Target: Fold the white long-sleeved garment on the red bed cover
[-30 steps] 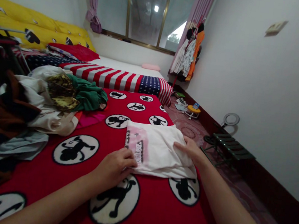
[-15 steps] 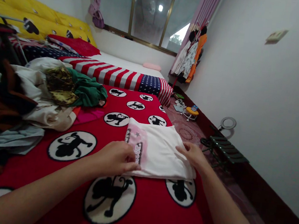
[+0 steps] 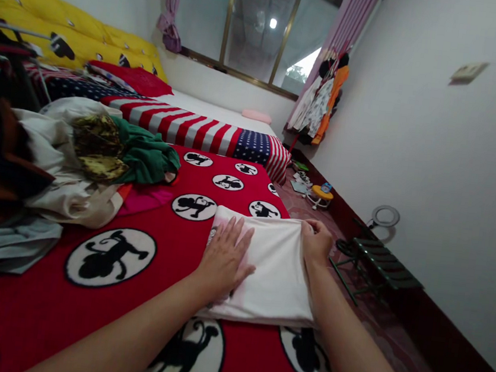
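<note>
A white garment [image 3: 276, 273] lies folded on the red monkey-print bedcover [image 3: 28, 310], and its pink printed part is now almost hidden. My left hand [image 3: 224, 259] presses flat on the fabric with its fingers spread. At the far edge of the garment, my right hand [image 3: 317, 241] has its fingers curled around the folded white cloth. Both forearms reach in from the bottom of the view.
A heap of mixed clothes [image 3: 72, 190] covers the left of the bed. Beyond it lies a flag-striped quilt [image 3: 200, 133]. On the floor to the right stand a green folding stool [image 3: 382, 264] and a small yellow stool [image 3: 321, 194]. A white wall rises beyond them.
The white fabric now lies folded over the pink print. My left hand has moved from the garment's near left side onto its top, and my right hand has gathered the far edge.
</note>
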The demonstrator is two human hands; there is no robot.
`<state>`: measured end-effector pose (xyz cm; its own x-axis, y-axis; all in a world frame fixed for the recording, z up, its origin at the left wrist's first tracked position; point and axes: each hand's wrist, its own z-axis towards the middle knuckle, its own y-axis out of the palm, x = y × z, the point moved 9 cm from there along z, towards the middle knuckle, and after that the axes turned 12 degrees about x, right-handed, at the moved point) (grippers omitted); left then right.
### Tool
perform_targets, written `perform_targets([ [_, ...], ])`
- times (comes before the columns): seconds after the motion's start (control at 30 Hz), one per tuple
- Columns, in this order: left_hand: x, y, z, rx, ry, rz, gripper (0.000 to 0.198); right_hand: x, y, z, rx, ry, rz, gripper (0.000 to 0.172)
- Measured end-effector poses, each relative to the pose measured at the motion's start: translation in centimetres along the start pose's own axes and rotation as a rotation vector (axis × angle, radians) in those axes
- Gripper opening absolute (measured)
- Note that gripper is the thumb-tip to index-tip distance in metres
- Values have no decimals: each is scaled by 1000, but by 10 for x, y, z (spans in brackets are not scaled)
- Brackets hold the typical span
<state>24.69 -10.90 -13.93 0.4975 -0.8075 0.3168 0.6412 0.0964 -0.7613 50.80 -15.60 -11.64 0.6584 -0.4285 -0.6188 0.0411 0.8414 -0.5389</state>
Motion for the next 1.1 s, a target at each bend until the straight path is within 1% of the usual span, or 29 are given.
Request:
perform_targets([
  [0.07,-9,5,-3,-4,-66,16,79,5,3,-6,-8,4,-74,37],
  [0.13,-16,11,-5,-20,-128,21,84,7,11,-11,-57,-7,-144,30],
  [0.2,-19,16,-6,-34,-160,10,86,1,17,-12,-104,-39,-197,25],
  [0.27,-20,17,-7,-29,-168,-6,84,-16,17,-11,-111,-132,-276,24],
  [0.33,-19,16,-7,-14,-169,-19,83,-44,12,-12,-71,-277,-324,27],
  [0.37,-19,16,-7,-11,-169,-24,83,-60,10,-16,-61,-362,-307,29],
  [0.4,-19,16,-8,-14,-171,-29,83,-75,12,-23,-82,-446,-259,30],
  [0.43,-19,16,-8,-20,-175,-34,83,-87,17,-33,-145,-523,-192,31],
  [0.47,-20,16,-8,-28,-182,-37,84,-96,26,-45,-240,-592,-138,34],
  [0.5,-20,17,-8,-38,-191,-39,85,-99,37,-58,-350,-644,-115,39],
  [0.53,-21,17,-8,-47,-199,-40,87,-98,50,-70,-452,-672,-129,44],
  [0.57,-21,18,-9,-54,-204,-42,88,-92,62,-78,-528,-678,-173,48],
  [0.6,-21,18,-9,-58,-207,-43,88,-85,72,-83,-574,-669,-231,52],
  [0.67,-20,18,-9,-59,-204,-51,87,-74,85,-84,-615,-642,-330,57],
  [0.7,-20,18,-9,-57,-201,-61,86,-72,88,-84,-626,-633,-366,57],
  [0.73,-20,18,-8,-52,-198,-79,85,-73,87,-83,-620,-628,-396,57],
  [0.8,-25,13,-4,-8,-206,-172,76,-85,73,-80,-545,-620,-437,55],
  [0.83,-31,7,-1,43,-223,-253,67,-96,62,-80,-484,-621,-436,53],
  [0.87,-41,-1,2,120,-255,-346,57,-109,49,-84,-426,-626,-415,49],
  [0.9,-54,-11,5,217,-304,-440,48,-123,36,-90,-388,-629,-380,44],
  [0.93,-72,-21,6,322,-376,-525,40,-136,27,-100,-388,-629,-340,40],
  [0.97,-92,-30,5,420,-461,-589,35,-147,21,-113,-426,-622,-311,38],
  [1.0,-111,-36,3,498,-550,-630,31,-157,17,-127,-483,-614,-304,40],
  [1.03,-128,-40,0,553,-631,-652,28,-164,16,-142,-542,-605,-321,47],
  [1.1,-152,-41,-4,597,-739,-677,26,-175,18,-167,-625,-589,-402,67],
])
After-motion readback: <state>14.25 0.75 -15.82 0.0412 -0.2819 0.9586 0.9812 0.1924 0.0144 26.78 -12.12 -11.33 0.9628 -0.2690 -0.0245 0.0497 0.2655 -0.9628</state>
